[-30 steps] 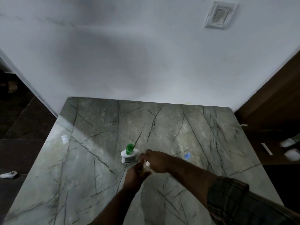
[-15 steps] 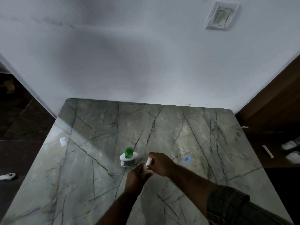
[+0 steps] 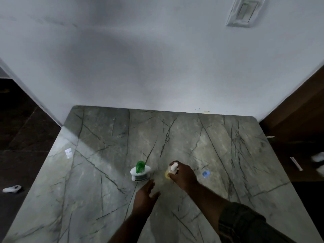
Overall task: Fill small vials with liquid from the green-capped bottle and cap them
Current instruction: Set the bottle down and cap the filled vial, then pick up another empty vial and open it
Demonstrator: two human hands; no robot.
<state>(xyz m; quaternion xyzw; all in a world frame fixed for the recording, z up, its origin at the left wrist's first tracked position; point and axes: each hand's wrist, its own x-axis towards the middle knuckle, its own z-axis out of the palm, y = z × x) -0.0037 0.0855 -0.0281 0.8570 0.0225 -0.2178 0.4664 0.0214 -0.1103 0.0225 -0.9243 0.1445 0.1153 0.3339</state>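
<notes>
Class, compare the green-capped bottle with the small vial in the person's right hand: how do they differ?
The green-capped bottle has a green cap; the small vial has a white one. The bottle's body is white and broader; the vial's is yellowish and slimmer. The bottle stands free on the table; the right hand grips the vial. Both are capped.

Likely a home — veined stone table [image 3: 105,190] against a white wall [image 3: 140,58] with a switch plate [image 3: 242,12]
</notes>
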